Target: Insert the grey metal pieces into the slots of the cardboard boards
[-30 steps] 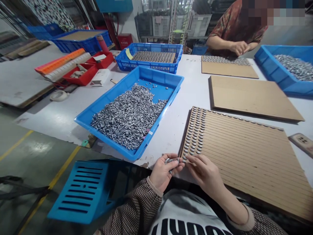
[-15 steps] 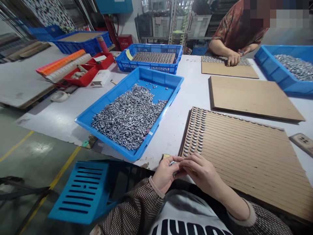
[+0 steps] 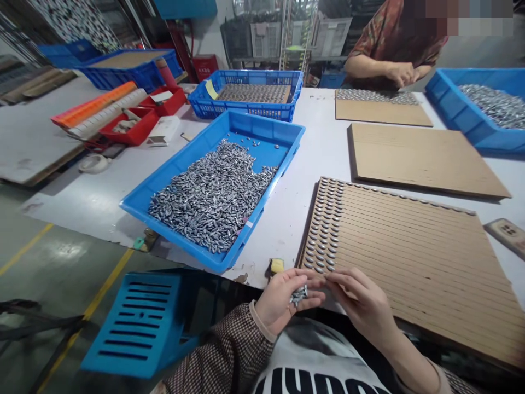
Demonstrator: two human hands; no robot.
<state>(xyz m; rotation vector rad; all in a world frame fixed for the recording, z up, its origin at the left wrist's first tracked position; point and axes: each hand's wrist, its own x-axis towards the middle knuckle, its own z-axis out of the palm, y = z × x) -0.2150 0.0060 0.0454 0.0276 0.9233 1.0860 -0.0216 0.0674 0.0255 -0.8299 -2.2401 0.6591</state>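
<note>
My left hand [image 3: 279,298] is palm up with its fingers curled, cradling a small heap of silver, spindle-shaped metal pieces [image 3: 299,295]. Close to its fingertips, my right hand [image 3: 365,301] pinches thumb and fingers together at the near left corner of a grooved brown board [image 3: 418,262]. Whatever is in that pinch is too small to make out. Along the board's left side run three columns of the same silver pieces [image 3: 324,224], and a single line of them follows its far edge. A blue tray [image 3: 135,191] piled with loose pieces stands to the left.
A plain brown board [image 3: 418,158] lies beyond mine. Across the table, another person's hands [image 3: 402,74] work over a partly filled board [image 3: 381,112], beside a second blue tray [image 3: 459,117]. Red boxes [image 3: 139,131] and a yellow block [image 3: 277,265] are on the table; a blue stool [image 3: 131,323] stands below.
My hands have drawn slightly apart, and the left has opened to show the pieces in its palm. More pieces show at the near end of the columns. The other person's hands lifted off their board.
</note>
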